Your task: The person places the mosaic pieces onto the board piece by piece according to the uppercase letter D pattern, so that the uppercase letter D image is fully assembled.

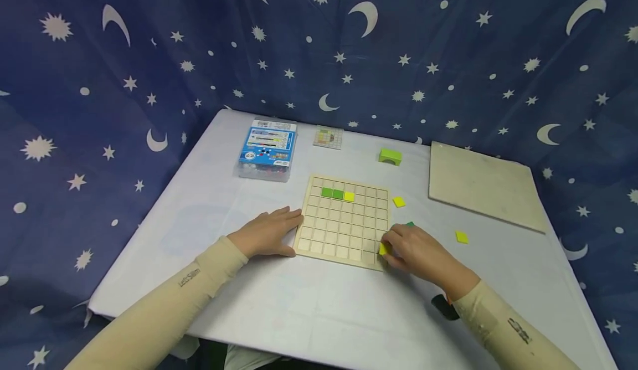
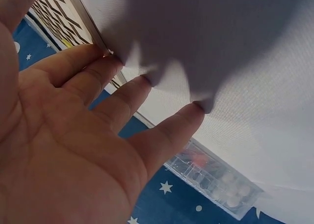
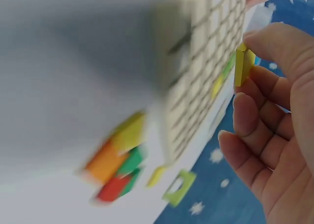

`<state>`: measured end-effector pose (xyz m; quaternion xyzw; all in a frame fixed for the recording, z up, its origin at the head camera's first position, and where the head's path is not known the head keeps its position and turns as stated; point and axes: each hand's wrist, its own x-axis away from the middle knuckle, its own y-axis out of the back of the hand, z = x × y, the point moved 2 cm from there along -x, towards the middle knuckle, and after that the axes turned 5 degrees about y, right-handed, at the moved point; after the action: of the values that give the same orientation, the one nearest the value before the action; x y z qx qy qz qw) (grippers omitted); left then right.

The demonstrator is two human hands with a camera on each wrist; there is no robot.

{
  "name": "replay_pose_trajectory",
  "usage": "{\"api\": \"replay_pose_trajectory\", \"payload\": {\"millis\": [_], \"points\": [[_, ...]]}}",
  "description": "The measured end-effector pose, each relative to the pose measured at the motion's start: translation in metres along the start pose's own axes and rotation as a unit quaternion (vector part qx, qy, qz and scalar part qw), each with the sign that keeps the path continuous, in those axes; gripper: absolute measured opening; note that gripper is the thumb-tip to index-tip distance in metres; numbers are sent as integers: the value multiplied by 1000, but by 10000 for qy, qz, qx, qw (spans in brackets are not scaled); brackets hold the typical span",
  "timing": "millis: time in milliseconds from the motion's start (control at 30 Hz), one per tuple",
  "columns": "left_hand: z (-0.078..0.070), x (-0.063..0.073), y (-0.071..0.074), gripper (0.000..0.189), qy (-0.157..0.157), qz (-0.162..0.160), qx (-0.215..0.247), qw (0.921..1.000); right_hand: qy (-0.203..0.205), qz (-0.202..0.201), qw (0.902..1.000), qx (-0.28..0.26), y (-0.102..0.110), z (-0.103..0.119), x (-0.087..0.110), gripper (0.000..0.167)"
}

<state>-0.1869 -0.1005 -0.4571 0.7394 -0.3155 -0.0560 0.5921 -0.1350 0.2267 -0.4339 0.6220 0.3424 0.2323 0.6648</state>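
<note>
Left hand (image 1: pixel 266 233): spread wide, fingers extended, the tips at the board's left edge and pressing shallow dents into the cloth beside it.
Right hand (image 1: pixel 421 251): held a yellow tile (image 1: pixel 382 248) between thumb and fingers, a thin, crisp-edged square, over the board's near right edge; whether the two touched could not be told.
Grid board (image 1: pixel 344 223): square, pale and wood-like, scored by dark grooves into small square cells, lying flat between both hands.
In the cells: two green tiles (image 1: pixel 326 193) and one yellow square (image 1: pixel 349 196), smooth-faced, side by side near the far edge.
Loose to the right: two flat yellow pieces (image 1: pixel 462 237) and a green piece (image 1: pixel 410 224) partly hidden by the hand.
Arch block (image 1: pixel 390 157): lime green, with a curved cut-out, beyond the board.
Plastic box (image 1: pixel 267 148): clear-walled, blue-labelled, near a small gridded card (image 1: pixel 328 137).
Tan slab (image 1: pixel 483 184): broad, flat, smooth-looking.
Cloth (image 1: pixel 274 314): white, finely woven, faintly creased.
Curtain (image 1: pixel 309 15): dark blue fabric printed with pale moons and stars.
</note>
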Motion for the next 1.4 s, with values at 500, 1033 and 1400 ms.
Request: {"api": "replay_pose_trajectory", "payload": {"millis": [500,1033,1400], "points": [[1,-1,-1,83,64,117,-81,9999,-1,234,9994,-262,-28,-10,-144,20],[4,2,1,85,101,54,-373,9992,-260,1126,9932,164,-47,-6,-177,17],[4,1,-2,84,114,69,-380,9992,-401,1116,9929,53,-49,-8,-174,17]]}}
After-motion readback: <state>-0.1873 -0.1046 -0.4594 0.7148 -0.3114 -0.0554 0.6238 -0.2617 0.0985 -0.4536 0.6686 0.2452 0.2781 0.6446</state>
